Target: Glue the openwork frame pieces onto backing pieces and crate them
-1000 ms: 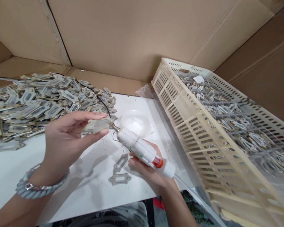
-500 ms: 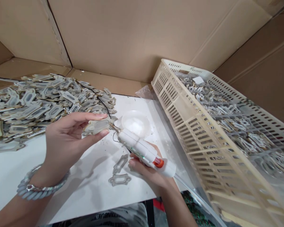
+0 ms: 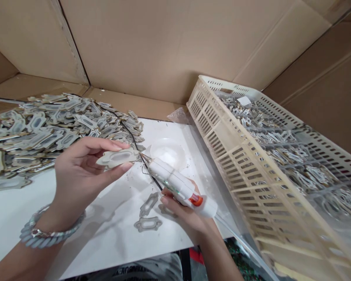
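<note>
My left hand (image 3: 87, 171) pinches a pale ornate frame-shaped piece (image 3: 118, 157) between thumb and fingers, above the white tabletop. My right hand (image 3: 184, 207) is wrapped round a white hot glue gun (image 3: 171, 177) with an orange switch; a clear glue stick (image 3: 240, 236) sticks out of its back end. The gun's metal nozzle (image 3: 145, 157) points at the right end of the held piece, very close to it; I cannot tell whether they touch. Below the gun lie a few loose frame pieces (image 3: 148, 223), one partly hidden by my right hand.
A large heap of similar pieces (image 3: 55, 125) covers the left back. A black cord (image 3: 128, 132) runs from it toward the gun. Behind the nozzle sits a shallow white dish (image 3: 169, 154). On the right stands a cream plastic crate (image 3: 222, 144) with sorted parts. Cardboard walls (image 3: 152, 47) enclose the back.
The held piece has shifted slightly left and turned in my left hand. The glue gun's nozzle has moved a little right and down. The black cord now lies behind the nozzle.
</note>
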`<state>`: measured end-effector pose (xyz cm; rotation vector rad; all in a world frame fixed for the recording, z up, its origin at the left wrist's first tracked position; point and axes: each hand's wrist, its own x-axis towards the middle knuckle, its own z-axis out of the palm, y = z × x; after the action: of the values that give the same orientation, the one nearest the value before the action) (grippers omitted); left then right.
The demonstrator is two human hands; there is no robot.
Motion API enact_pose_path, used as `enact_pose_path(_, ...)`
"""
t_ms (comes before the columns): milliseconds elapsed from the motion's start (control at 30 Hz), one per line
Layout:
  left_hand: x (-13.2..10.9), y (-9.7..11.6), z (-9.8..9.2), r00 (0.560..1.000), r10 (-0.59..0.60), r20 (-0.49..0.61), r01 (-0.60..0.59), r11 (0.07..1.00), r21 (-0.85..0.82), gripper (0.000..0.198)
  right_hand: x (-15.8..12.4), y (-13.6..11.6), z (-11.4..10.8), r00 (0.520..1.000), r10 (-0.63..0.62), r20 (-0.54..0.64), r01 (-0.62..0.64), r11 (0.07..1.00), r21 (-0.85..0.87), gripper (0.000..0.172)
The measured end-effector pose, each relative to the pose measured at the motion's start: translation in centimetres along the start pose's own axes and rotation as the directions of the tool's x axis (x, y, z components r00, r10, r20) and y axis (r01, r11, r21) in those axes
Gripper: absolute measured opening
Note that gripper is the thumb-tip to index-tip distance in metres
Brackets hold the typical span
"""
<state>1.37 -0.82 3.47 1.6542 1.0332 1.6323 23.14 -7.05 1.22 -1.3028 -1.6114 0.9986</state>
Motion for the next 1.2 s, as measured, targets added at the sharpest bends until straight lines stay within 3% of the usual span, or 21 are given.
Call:
enact_pose_path(167, 0.4, -0.4, 0.1, 0.995, -0.071, 0.07, 0.07, 0.997, 0.018, 0.029, 0.7, -0.3, -0.4, 1.0, -0.013, 0.024, 0.012, 0.999, 0.038, 0.028)
enact_pose_path(267, 1.0, -1.7, -0.1, 0.996, -0.084, 0.005, 0.082, 0.975, 0.206, 0.03, 0.9, 0.1, -0.5, 0.999, 0.045, -0.015, -0.043, 0.992, 0.12, 0.026)
enact_pose_path(467, 2.7, -4.8, -1.0, 0.991, -0.072, -0.11, 0.121, 0.833, 0.54, 0.024, 0.6, 0.7, -0.4, 0.994, 0.107, -0.002, -0.105, 0.974, 0.2, 0.032)
enact_pose_path(667, 4.2, -6.8, -1.5, 0.999, -0.05, -0.013, 0.047, 0.758, 0.65, 0.034, 0.8, 0.4, -0.3, 0.993, 0.113, -0.028, -0.105, 0.972, 0.212, 0.03)
enact_pose_path(767, 4.4, -6.4, -1.8, 0.999, -0.014, 0.033, -0.012, 0.739, 0.674, 0.051, 0.7, 0.7, -0.4, 0.993, 0.118, -0.012, -0.113, 0.972, 0.207, 0.032)
enact_pose_path(833, 4.0, -5.3, -1.9, 0.985, -0.039, 0.167, -0.08, 0.756, 0.649, 0.044, 0.6, 1.0, -0.4, 0.992, 0.123, -0.002, -0.12, 0.972, 0.201, 0.033)
enact_pose_path(867, 3.7, -4.7, -1.9, 0.958, -0.066, 0.279, -0.126, 0.778, 0.615, 0.033, 0.6, 1.0, -0.4, 0.992, 0.126, -0.004, -0.122, 0.972, 0.2, 0.034)
enact_pose_path(933, 2.5, -3.4, -1.4, 0.832, -0.109, 0.544, -0.216, 0.84, 0.498, 0.013, 0.6, 1.0, -0.4, 0.991, 0.13, -0.012, -0.126, 0.972, 0.196, 0.035)
enact_pose_path(1000, 0.9, -2.4, -0.5, 0.695, -0.101, 0.712, -0.263, 0.886, 0.382, 0.022, 0.8, 0.8, -0.4, 0.992, 0.126, -0.025, -0.119, 0.973, 0.196, 0.034)
enact_pose_path(1100, -1.3, -1.7, 1.1, 0.484, -0.114, 0.868, -0.246, 0.934, 0.26, 0.055, 1.0, 0.2, -0.4, 0.992, 0.117, -0.051, -0.105, 0.973, 0.204, 0.033)
enact_pose_path(1167, -2.2, -1.8, 1.8, 0.391, -0.147, 0.908, -0.238, 0.937, 0.255, 0.064, 1.1, 0.0, -0.5, 0.99, 0.123, -0.063, -0.108, 0.973, 0.204, 0.033)
enact_pose_path(1200, -2.4, -1.8, 2.0, 0.368, -0.171, 0.914, -0.247, 0.93, 0.273, 0.066, 1.1, 0.0, -0.5, 0.989, 0.13, -0.064, -0.115, 0.973, 0.199, 0.033)
